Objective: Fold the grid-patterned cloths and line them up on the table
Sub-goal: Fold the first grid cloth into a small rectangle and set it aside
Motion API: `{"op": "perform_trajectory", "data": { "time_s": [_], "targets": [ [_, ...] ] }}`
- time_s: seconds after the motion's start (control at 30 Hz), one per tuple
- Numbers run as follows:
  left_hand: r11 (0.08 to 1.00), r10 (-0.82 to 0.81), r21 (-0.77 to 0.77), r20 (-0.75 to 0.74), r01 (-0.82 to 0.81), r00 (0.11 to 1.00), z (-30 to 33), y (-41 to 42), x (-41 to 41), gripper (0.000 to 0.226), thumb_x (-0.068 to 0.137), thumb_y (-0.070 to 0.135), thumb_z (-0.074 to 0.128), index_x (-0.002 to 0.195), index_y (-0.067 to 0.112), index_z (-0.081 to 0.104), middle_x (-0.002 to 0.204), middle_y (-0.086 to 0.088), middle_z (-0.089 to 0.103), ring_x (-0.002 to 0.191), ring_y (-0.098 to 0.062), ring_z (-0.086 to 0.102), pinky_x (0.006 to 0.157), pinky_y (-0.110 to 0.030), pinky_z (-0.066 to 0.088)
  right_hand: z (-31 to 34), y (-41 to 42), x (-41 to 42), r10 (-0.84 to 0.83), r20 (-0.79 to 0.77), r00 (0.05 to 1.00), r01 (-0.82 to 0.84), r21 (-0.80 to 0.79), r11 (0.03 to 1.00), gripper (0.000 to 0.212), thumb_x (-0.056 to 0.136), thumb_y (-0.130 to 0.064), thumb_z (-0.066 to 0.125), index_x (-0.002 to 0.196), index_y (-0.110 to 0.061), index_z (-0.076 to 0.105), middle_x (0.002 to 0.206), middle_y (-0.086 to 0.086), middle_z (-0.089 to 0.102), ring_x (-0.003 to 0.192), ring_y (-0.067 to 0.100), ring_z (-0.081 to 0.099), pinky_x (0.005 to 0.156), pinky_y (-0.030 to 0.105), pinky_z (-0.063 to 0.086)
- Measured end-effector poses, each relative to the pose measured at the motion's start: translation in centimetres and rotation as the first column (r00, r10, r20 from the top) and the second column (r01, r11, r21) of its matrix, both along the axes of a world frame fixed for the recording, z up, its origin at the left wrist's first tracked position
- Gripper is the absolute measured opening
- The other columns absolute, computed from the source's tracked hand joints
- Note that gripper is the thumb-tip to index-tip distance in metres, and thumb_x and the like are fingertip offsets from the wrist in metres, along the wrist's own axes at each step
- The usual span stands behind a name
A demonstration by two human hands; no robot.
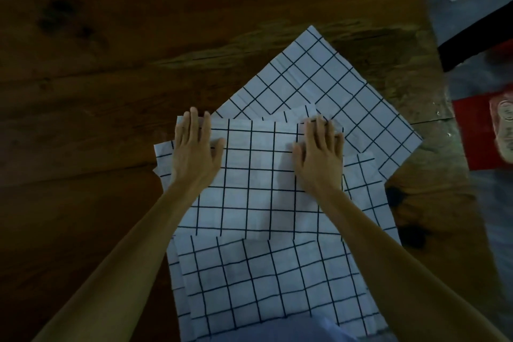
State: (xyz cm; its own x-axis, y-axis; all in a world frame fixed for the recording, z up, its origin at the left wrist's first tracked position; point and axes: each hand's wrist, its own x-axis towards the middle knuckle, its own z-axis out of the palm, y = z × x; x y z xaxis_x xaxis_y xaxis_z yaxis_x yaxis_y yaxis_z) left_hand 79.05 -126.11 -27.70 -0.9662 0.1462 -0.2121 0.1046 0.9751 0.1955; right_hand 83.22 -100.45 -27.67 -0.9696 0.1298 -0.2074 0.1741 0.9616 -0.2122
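Grid-patterned cloths (pixel 277 197), white with thin dark lines forming squares, lie overlapped on a dark wooden table (pixel 97 91) and fill the centre and lower centre of the frame. Largest among them is the rear cloth (pixel 327 83), turned corner-up like a diamond toward the upper right, its surface flat with faint crease lines. In front of it lies the top cloth (pixel 249 175), squared to the viewer and apparently already doubled over, since its far edge shows a second layer peeking out; a lower cloth (pixel 263 286) spreads beneath it to the bottom edge of the frame, its grid slightly skewed. Left hand (pixel 194 144) rests flat at the far left corner of the top cloth, fingers straight and slack, grasping nothing. Right hand (pixel 319 150) presses flat near the far right corner, likewise unclenched and holding nothing. The step in hand appears to be smoothing and squaring the fold. To do it well, both palms should sweep outward from the middle toward the edges, the grid lines serving as guides: lines of the upper layer should run parallel with those beneath, and corners should meet before the crease is set. At the right margin, off the table, a red object (pixel 472 133) and a person's dark trouser leg (pixel 472 36) are visible.
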Motion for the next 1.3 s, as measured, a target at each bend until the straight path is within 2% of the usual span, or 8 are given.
{"op": "perform_trajectory", "data": {
  "time_s": [0.1,0.2,0.37,0.57,0.73,0.83,1.1,1.3],
  "targets": [
    [0.988,-0.138,0.062,-0.017,0.139,0.99,-0.1,3.9,0.5,0.059,0.097,0.036,0.025,0.148,0.009,0.013,0.156,-0.017,0.013,0.145,-0.028,0.009,0.117,-0.039,0.003,0.3,-4.4,-1.0,0.144,-0.042,0.989,-0.145,-0.042,0.989,0.057,0.099,-0.037,0.02,0.152,-0.017,0.012,0.16,0.012,0.007,0.147,0.03,0.0,0.118,0.05,-0.004],
    [0.958,-0.283,0.061,0.04,0.281,0.958,-1.1,6.4,1.0,0.074,0.09,0.046,0.035,0.146,0.015,0.0,0.156,-0.012,0.008,0.144,-0.024,0.005,0.117,-0.04,0.003,-0.2,-8.3,-1.6,0.229,-0.008,0.973,-0.226,-0.209,0.951,0.059,0.099,-0.035,0.021,0.151,-0.015,0.002,0.16,0.009,0.003,0.147,0.023,-0.004,0.121,0.047,0.001],
    [0.985,-0.163,-0.053,0.039,0.165,0.986,-1.1,1.2,0.1,0.075,0.095,0.061,0.02,0.149,0.018,-0.007,0.155,-0.003,-0.015,0.143,-0.017,-0.014,0.115,-0.035,-0.005,-0.9,-2.6,-0.1,0.129,0.009,0.992,-0.129,-0.04,0.991,0.064,0.099,-0.052,0.018,0.153,-0.017,0.013,0.161,0.006,0.006,0.148,0.023,-0.003,0.121,0.044,0.004],
    [0.989,-0.094,-0.114,0.038,0.098,0.995,0.3,-1.1,-0.1,0.078,0.092,0.062,0.014,0.15,0.01,0.005,0.157,-0.016,0.001,0.145,-0.028,-0.003,0.117,-0.042,0.0,-0.1,0.3,1.0,-0.067,0.006,0.998,0.067,-0.003,0.998,0.067,0.097,-0.052,0.02,0.153,-0.016,0.012,0.161,0.007,0.007,0.148,0.027,-0.003,0.119,0.044,-0.005],
    [0.959,-0.282,0.05,0.038,0.28,0.959,0.4,5.3,0.8,0.067,0.094,0.047,0.022,0.15,0.014,0.003,0.158,-0.013,0.002,0.145,-0.024,-0.006,0.117,-0.042,-0.006,-0.1,-5.5,-0.5,0.147,-0.046,0.988,-0.151,-0.118,0.981,0.061,0.1,-0.041,0.021,0.151,-0.01,0.009,0.159,0.012,0.008,0.147,0.023,-0.004,0.119,0.04,-0.009],
    [0.954,-0.299,0.0,0.04,0.299,0.953,-0.8,5.0,0.7,0.062,0.096,0.043,0.014,0.149,0.014,0.002,0.158,-0.011,0.004,0.145,-0.022,-0.004,0.117,-0.039,-0.003,-0.8,-6.0,-1.0,0.233,-0.034,0.972,-0.236,-0.168,0.957,0.059,0.101,-0.041,0.016,0.151,-0.011,0.01,0.16,0.011,0.009,0.148,0.022,-0.003,0.121,0.04,-0.001],
    [0.97,-0.23,-0.049,0.116,0.237,0.966,-0.2,-1.9,-0.3,0.066,0.096,0.052,0.01,0.15,0.016,-0.005,0.158,-0.009,-0.008,0.144,-0.022,-0.011,0.116,-0.043,-0.004,-0.9,1.4,1.2,0.066,-0.012,0.998,-0.066,-0.043,0.997,0.061,0.1,-0.043,0.026,0.152,-0.015,0.011,0.16,0.009,0.011,0.148,0.024,0.0,0.121,0.042,0.0],
    [0.962,-0.268,-0.055,-0.051,0.266,0.962,1.4,3.4,-0.3,0.054,0.098,0.035,0.03,0.145,0.008,0.028,0.15,-0.018,0.029,0.14,-0.032,0.023,0.113,-0.051,0.013,1.0,-1.2,-0.8,0.16,-0.11,0.981,-0.173,-0.12,0.978,0.055,0.101,-0.036,0.026,0.15,-0.01,0.022,0.158,0.012,0.018,0.147,0.025,0.005,0.12,0.043,0.0]
  ]
}}
